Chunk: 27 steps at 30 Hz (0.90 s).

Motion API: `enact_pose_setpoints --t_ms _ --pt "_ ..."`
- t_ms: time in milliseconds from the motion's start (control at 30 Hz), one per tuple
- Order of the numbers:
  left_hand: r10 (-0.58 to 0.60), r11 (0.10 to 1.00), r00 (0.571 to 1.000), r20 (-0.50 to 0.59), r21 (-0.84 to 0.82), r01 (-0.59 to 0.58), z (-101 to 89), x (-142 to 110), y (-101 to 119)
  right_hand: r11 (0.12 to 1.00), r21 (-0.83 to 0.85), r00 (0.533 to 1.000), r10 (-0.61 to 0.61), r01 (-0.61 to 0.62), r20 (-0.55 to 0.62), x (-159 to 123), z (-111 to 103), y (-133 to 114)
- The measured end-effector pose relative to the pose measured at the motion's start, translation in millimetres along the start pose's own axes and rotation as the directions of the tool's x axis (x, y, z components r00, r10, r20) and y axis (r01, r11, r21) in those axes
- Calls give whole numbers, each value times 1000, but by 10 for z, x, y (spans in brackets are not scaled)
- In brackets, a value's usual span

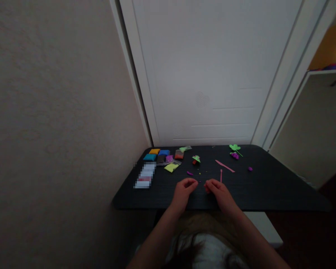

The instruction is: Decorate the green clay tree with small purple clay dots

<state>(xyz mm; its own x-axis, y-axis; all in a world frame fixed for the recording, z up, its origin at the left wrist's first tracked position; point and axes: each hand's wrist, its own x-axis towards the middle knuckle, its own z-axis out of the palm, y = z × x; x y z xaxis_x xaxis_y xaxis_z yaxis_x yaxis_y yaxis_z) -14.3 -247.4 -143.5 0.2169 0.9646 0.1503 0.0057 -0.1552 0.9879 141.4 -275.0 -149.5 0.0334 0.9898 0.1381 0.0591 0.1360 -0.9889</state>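
Note:
Both my hands are over the front middle of a black table [268, 190], a small gap between them. The fingers of my left hand [184, 188] are curled with thumb and fingertips together; whatever they pinch is too small to make out. My right hand [215, 186] is closed in a similar pinch, its contents hidden. Just beyond them lie a purple clay roll [189, 173] and tiny purple and yellow bits. A pink stick tool [221, 175] lies behind my right hand, with a pink clay knife [224, 166] farther back. A small green-topped clay figure [196, 159] with red below stands beyond my hands.
At the back left lie several bags of coloured clay, among them a yellow bag [172, 166] and a teal bag [149, 157]. A blurred white sheet [145, 175] is nearby. Rightward are a purple lump [250, 169], a purple cluster [234, 155] and a green clover shape [235, 147]. A wall borders the left.

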Motion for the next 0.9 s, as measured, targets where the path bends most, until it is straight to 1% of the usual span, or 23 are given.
enact_pose_setpoints --t_ms 700,900 --pt "22 1000 999 25 -16 -22 -15 -19 -12 1000 7 1000 0 0 0 -26 12 0" --pt "33 999 998 48 -14 -32 -6 -27 -6 1000 9 1000 -8 8 0 -14 2 11"
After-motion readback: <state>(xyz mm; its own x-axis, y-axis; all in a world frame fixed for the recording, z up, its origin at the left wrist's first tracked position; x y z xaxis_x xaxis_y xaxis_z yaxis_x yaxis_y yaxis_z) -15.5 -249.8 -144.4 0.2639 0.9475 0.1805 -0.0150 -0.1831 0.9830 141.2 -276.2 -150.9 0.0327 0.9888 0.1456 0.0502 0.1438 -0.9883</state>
